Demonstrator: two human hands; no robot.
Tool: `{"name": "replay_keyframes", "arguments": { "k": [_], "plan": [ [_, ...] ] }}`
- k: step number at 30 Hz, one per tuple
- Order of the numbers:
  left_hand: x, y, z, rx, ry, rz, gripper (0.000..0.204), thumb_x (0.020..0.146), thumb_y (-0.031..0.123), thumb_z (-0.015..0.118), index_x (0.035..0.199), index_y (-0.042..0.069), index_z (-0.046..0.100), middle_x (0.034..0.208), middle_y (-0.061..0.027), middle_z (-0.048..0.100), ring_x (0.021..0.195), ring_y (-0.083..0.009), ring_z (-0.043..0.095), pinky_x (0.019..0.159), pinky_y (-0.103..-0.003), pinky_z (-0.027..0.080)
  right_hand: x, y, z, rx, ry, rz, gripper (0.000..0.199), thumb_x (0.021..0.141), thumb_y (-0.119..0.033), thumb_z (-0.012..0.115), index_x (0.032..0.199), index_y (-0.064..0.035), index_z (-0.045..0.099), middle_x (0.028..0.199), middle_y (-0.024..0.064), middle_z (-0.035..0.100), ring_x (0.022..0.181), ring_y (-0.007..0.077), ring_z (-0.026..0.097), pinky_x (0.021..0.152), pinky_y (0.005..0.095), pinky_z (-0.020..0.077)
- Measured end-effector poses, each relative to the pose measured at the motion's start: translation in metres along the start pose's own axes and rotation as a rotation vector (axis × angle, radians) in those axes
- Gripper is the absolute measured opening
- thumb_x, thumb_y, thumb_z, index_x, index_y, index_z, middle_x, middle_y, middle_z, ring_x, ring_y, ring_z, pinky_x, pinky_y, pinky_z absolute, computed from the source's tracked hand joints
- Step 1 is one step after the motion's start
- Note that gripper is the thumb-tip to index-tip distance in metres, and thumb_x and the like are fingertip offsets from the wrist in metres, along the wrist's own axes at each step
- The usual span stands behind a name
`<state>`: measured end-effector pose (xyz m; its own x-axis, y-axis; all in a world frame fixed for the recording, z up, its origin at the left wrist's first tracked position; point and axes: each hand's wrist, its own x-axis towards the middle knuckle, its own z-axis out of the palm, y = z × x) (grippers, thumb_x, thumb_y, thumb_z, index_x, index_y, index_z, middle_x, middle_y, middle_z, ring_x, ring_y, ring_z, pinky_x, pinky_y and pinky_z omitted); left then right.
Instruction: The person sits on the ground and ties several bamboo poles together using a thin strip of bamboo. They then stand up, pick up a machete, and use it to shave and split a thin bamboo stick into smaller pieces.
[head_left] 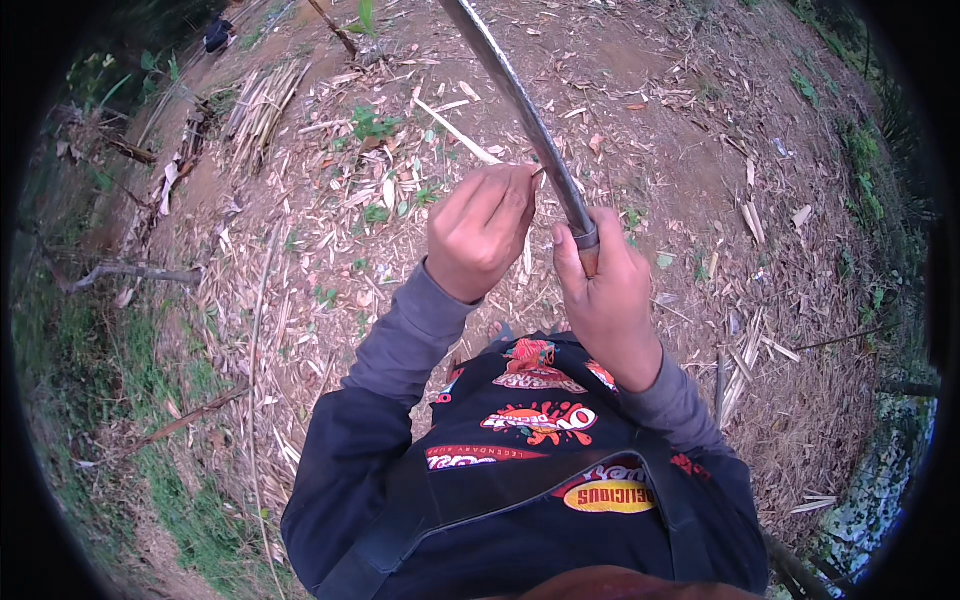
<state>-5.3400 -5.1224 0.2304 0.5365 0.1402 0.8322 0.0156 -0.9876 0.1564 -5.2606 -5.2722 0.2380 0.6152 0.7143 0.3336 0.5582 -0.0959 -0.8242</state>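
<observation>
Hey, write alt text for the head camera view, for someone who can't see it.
A person's right hand grips the handle of a long metal blade beside their closed left hand; whether the left holds anything is unclear. Below are dark clothing with colourful prints and brown ground strewn with dry, pale strips, with green plants at the sides.

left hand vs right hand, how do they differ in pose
The right hand wraps the handle of a long metal blade; the left hand has its fingers bunched beside the blade, and whether it holds anything is unclear. The right hand's thumb shows plainly, while the left hand's isn't clearly visible. Both are bare, in grey sleeves.
</observation>
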Motion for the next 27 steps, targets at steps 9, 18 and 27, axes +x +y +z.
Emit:
{"name": "replay_keyframes", "arguments": {
  "k": [9,18,27],
  "plan": [
    [-0.001,-0.013,0.015,0.007,-0.001,0.003,0.022,0.079,-0.005,0.072,0.100,-0.006,0.066,0.085,-0.0127,0.065,0.076,-0.0277,0.067,0.065,-0.036,0.055,0.017,0.007,0.005,-0.027,-0.002,0.022,0.022,0.094,-0.013,0.068,0.104,0.0009,0.054,0.064,0.0170,0.062,0.058,0.0363,0.064,0.051,0.0432,0.0451],
    [-0.001,-0.029,0.027,-0.080,0.059,-0.174,0.012,0.085,-0.001,0.071,0.097,-0.003,0.070,0.088,-0.0156,0.070,0.076,-0.0287,0.069,0.068,-0.036,0.055,0.037,0.012,0.016,0.077,0.005,0.059,0.031,0.095,-0.014,0.066,0.123,-0.0021,0.057,0.055,0.0103,0.053,0.047,0.0242,0.055,0.048,0.0384,0.0404],
    [-0.028,-0.048,0.072,-0.943,0.104,-0.464,0.039,0.093,0.024,0.071,0.117,-0.002,0.057,0.114,-0.0148,0.064,0.106,-0.0255,0.065,0.095,-0.035,0.050,0.029,0.028,-0.002,0.378,0.029,0.303,0.035,0.101,-0.014,0.060,0.132,0.0024,0.055,0.062,-0.0064,0.052,0.052,-0.0011,0.045,0.047,0.0201,0.0334]
  ]
}}
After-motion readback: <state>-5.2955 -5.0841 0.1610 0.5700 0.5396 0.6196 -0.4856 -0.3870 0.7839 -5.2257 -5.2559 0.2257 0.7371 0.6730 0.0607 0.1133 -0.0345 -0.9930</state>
